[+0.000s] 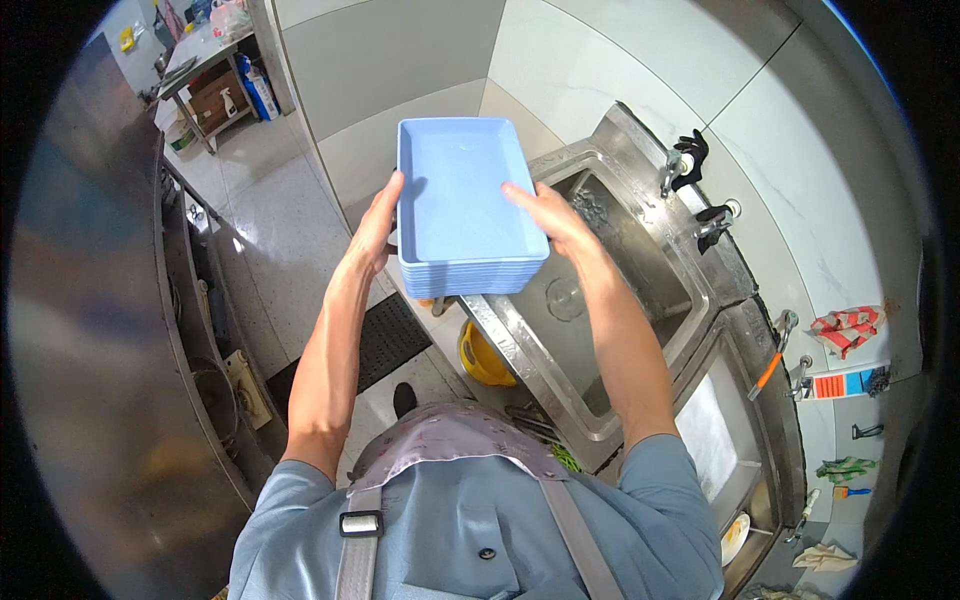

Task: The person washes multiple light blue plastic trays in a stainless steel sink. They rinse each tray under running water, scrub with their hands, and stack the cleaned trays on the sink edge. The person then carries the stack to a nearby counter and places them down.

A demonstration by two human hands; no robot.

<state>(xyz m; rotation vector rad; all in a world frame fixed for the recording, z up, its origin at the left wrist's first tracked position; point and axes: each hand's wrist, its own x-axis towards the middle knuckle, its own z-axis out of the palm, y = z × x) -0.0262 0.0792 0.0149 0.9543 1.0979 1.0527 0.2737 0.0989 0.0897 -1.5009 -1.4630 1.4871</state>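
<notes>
A stack of light blue rectangular plastic trays (469, 202) is held up level in front of me. My left hand (376, 225) grips its left side, thumb on the rim and fingers hidden beyond the edge. On the right side my right hand (559, 217) has its thumb over the rim of the top tray, which has nothing in it; the other fingers are mostly out of sight. The stack is above the front left corner of a stainless steel sink (600, 435), whose near basin holds some water.
Two wall taps (670, 174) (716, 225) with black gloves hung on them rise behind the sink. A yellow bucket (484, 356) stands below its front edge. To the left runs a steel counter (90, 337) with shelves; a black mat (394, 341) lies on the floor.
</notes>
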